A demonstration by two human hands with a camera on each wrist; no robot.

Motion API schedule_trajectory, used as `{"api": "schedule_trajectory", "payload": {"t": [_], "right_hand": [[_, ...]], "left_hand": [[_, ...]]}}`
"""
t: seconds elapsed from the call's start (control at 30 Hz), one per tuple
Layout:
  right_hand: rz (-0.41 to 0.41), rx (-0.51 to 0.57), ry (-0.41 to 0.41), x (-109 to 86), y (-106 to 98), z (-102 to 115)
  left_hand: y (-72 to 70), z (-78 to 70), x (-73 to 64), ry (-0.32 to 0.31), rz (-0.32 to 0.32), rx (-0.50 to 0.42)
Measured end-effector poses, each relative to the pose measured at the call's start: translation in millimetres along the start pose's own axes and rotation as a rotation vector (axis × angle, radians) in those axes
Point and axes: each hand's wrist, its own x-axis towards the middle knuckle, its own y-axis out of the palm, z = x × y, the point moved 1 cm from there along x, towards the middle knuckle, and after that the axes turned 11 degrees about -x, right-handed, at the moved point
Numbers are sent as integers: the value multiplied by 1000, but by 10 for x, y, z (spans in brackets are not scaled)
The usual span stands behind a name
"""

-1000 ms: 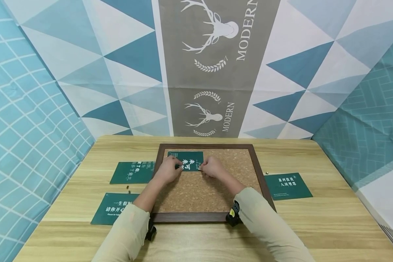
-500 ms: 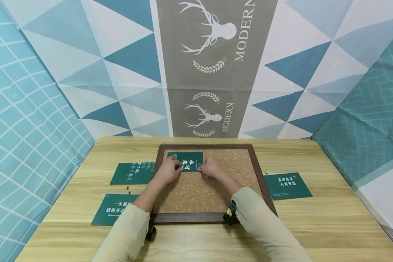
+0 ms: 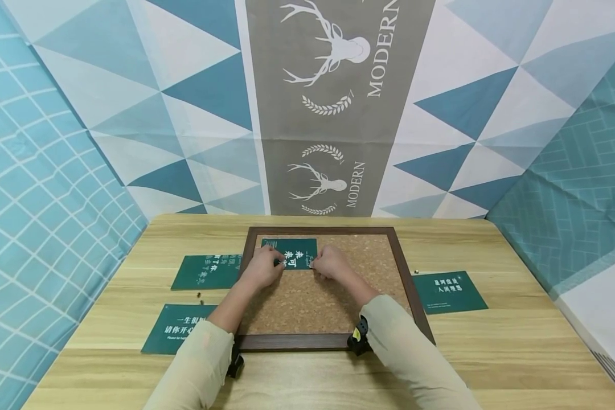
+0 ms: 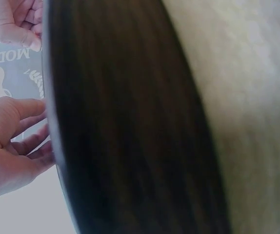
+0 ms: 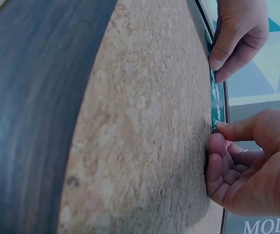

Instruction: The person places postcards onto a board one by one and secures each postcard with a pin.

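A green card (image 3: 301,246) with white lettering lies at the upper left of a cork board (image 3: 312,304) in a dark wooden frame. My left hand (image 3: 264,266) rests its thumb and fingertips on the card's lower left part. At the card's lower right corner, my right hand (image 3: 331,262) has its thumb and curled index finger together. In the right wrist view a tiny dark thumbtack (image 5: 215,128) shows at that thumb's tip, over the card's corner. The left wrist view has the frame's edge (image 4: 130,126) hiding the card and my left fingertips (image 4: 43,158).
Two more green cards, an upper (image 3: 202,272) and a lower one (image 3: 171,330), lie left of the board, with small tacks (image 3: 199,295) between them. Another card (image 3: 450,292) lies at the right, a tack (image 3: 416,272) near it. Patterned cloth (image 3: 318,114) hangs behind the table.
Both hands stay at the card, almost still. The right wrist and forearm have shifted slightly to the left; the card keeps its place on the board.
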Motion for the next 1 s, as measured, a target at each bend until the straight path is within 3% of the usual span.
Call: {"api": "schedule_trajectory", "payload": {"t": [0.2, 0.4, 0.67, 1.0], "right_hand": [[60, 109, -73, -31, -14, -60], [116, 189, -68, -39, -56, -89], [62, 109, -55, -37, -33, -67], [28, 112, 8, -11, 0, -44]], "left_hand": [[-1, 4, -1, 3, 1, -4], [-10, -6, -6, 2, 7, -7], [-20, -16, -2, -3, 11, -2], [-13, -24, 3, -8, 17, -14]]}}
